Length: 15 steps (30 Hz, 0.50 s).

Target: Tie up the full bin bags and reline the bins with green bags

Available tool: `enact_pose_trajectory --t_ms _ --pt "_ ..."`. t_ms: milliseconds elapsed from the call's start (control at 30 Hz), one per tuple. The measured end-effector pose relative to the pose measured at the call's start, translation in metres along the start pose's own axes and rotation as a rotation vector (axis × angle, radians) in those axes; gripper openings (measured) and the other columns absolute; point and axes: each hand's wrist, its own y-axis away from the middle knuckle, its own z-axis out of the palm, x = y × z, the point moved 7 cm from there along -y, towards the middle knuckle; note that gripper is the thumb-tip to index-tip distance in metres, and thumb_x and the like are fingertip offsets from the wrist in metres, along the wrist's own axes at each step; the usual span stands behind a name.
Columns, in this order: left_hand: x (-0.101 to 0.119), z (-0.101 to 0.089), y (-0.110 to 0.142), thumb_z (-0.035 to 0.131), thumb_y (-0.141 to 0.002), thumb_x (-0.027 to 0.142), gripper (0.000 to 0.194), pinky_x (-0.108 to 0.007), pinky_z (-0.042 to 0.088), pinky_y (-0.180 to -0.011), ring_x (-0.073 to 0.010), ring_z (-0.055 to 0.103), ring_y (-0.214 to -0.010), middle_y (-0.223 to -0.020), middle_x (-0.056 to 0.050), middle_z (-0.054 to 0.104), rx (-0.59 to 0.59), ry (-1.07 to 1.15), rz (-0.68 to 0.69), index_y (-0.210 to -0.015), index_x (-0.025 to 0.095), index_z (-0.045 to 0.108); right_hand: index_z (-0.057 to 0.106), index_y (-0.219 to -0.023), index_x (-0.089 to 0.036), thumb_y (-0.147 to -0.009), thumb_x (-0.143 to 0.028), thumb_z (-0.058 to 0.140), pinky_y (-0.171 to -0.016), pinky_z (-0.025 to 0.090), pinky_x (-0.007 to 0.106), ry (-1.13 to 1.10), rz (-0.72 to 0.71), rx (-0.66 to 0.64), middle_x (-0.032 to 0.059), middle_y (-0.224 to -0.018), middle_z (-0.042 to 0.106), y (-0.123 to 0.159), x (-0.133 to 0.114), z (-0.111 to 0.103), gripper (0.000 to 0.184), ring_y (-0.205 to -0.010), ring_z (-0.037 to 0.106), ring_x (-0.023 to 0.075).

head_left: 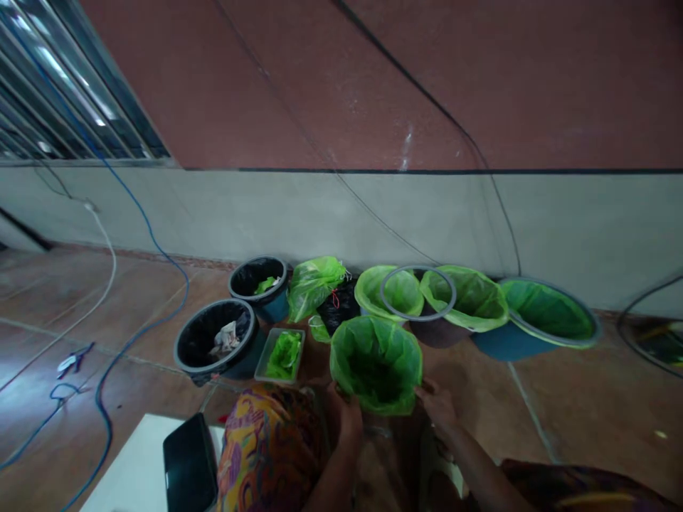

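A small bin lined with a green plastic bag [376,363] stands on the floor in front of me. My left hand [346,412] grips its near left rim, fingers curled on the bag edge. My right hand [437,402] holds the near right rim the same way. Both forearms reach forward from the bottom of the view, over my patterned clothing [267,448].
Along the wall stand more green-lined bins [464,299], a blue bin [544,316], two black-lined bins [218,341], a loose grey ring [417,293], a tied green bag [314,284] and a tray of green bags [282,353]. Cables [107,355] cross the floor at left. A black phone [189,462] lies near my left.
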Motion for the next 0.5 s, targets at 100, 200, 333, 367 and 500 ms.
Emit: enact_pose_trajectory --t_ms 100,200,333,367,500 --pt "0.005 -0.003 -0.019 0.064 -0.061 0.000 0.038 -0.036 0.051 -0.095 -0.0230 0.067 -0.096 -0.096 -0.007 0.069 0.002 -0.008 0.026 -0.095 0.017 0.062 0.061 -0.089 -0.022 -0.056 -0.029 0.073 -0.070 0.058 0.034 -0.098 0.097 -0.056 0.0059 -0.086 0.074 0.024 0.011 0.014 0.036 -0.087 0.071 0.0274" --pt "0.010 0.001 -0.037 0.065 -0.068 0.006 0.033 -0.037 0.053 -0.092 -0.0235 0.069 -0.095 -0.097 -0.008 0.070 -0.056 0.039 -0.018 -0.099 0.016 0.063 0.060 -0.089 -0.023 -0.054 -0.032 0.077 -0.074 0.058 0.034 -0.210 0.186 -0.156 0.0067 -0.098 0.074 0.062 0.023 0.039 0.040 -0.098 0.070 0.0289" --pt "0.017 -0.011 -0.043 0.067 -0.076 0.018 0.038 -0.034 0.050 -0.096 -0.0239 0.065 -0.110 -0.113 -0.012 0.069 0.104 0.059 -0.065 -0.113 0.016 0.057 0.061 -0.103 -0.024 -0.060 -0.045 0.080 -0.078 0.057 0.034 -0.243 0.265 -0.399 0.0068 -0.111 0.072 0.109 0.036 0.076 0.051 -0.103 0.068 0.0265" --pt "0.018 -0.016 -0.040 0.068 -0.077 0.021 0.037 -0.035 0.049 -0.097 -0.0251 0.064 -0.113 -0.114 -0.013 0.068 0.144 0.006 -0.065 -0.112 0.016 0.057 0.061 -0.105 -0.025 -0.061 -0.047 0.080 -0.074 0.056 0.034 -0.188 0.299 -0.424 0.0064 -0.109 0.072 0.114 0.042 0.077 0.053 -0.100 0.069 0.0258" --pt "0.009 -0.020 -0.023 0.057 -0.084 0.024 0.010 -0.036 0.052 -0.086 -0.0264 0.067 -0.096 -0.092 -0.012 0.070 0.112 -0.152 -0.076 -0.089 0.016 0.060 0.061 -0.083 -0.023 -0.063 -0.037 0.074 -0.062 0.053 0.030 -0.005 0.336 -0.386 0.0024 -0.077 0.070 0.092 0.060 0.046 0.028 -0.076 0.069 0.0219"
